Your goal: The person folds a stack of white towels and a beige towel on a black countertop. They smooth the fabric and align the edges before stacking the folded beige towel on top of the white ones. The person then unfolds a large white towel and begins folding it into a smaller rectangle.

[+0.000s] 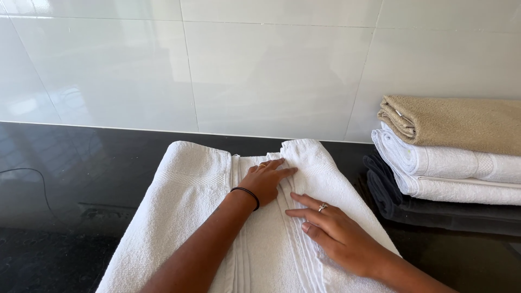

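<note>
A white towel (190,217) lies spread on the black glossy surface (65,179), its two sides folded in toward the middle. The left hand (266,182) rests flat and open on the towel, fingers pressing where the right flap's edge meets the centre; a dark band circles its wrist. The right hand (336,233), wearing a ring, lies open just beside it, palm down on the right flap. To the right stands a stack of folded towels (450,157): beige on top, white beneath, dark at the bottom, against the white tiled wall (271,70).
</note>
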